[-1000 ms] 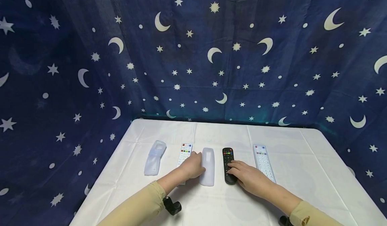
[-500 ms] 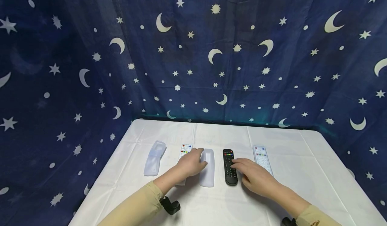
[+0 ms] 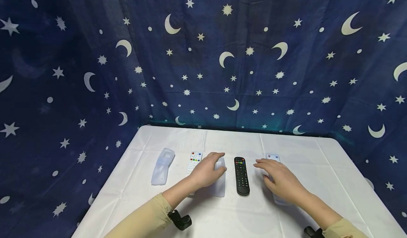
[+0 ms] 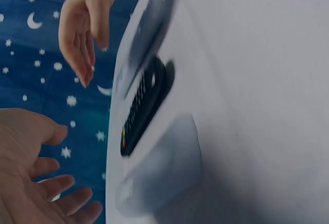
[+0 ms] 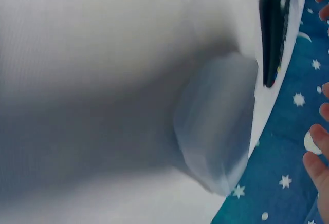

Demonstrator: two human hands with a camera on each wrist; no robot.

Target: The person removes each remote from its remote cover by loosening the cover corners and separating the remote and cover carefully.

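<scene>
On the white table (image 3: 241, 218), the black remote (image 3: 242, 176) sits apart from the pale cover (image 3: 219, 187), seemingly for easy reach; left hand (image 3: 208, 170) and right hand (image 3: 282, 178) hover, holding nothing.

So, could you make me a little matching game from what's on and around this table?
Column one, in the head view:
1. Black remote
2. Left hand
3. Right hand
4. Star-and-moon cloth

Column two:
A. hangs behind the table
B. partly hides the rightmost remote
C. lies between the two hands
D. partly hides the leftmost remote

Right pairs: 1-C; 2-D; 3-B; 4-A.
</scene>
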